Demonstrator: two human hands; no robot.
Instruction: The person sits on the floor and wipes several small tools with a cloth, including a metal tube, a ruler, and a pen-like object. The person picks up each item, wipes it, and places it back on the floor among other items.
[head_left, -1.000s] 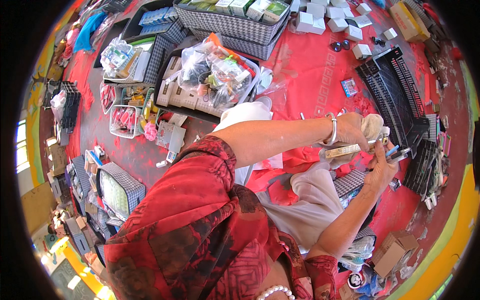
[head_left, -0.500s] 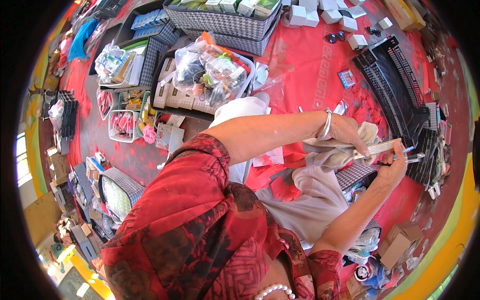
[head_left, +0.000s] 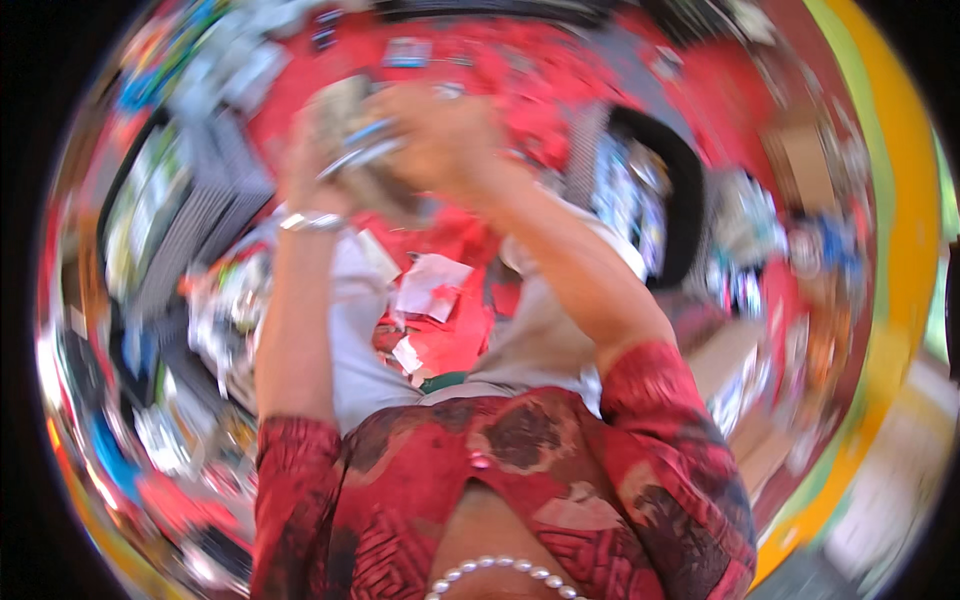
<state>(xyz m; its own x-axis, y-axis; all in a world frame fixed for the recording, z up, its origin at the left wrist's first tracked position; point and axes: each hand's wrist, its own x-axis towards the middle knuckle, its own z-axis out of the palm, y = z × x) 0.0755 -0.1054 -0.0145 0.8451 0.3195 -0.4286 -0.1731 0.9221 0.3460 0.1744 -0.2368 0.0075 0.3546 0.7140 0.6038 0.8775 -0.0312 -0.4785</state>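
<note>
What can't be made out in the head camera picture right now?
Head view, left hand: motion blur hides how it meets the greyish cloth.
Head view, right hand: motion blur hides its exact grip.
Head view, slim blue item: too blurred to identify.
Head view, black-rimmed basket: motion blur hides its exact contents.
Head view, long dark object: cut off by the upper edge.

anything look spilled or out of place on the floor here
Yes: white paper and a smaller scrap lie loose and crooked on the red floor covering, resembling stray litter. Blur hides finer damage.
</note>
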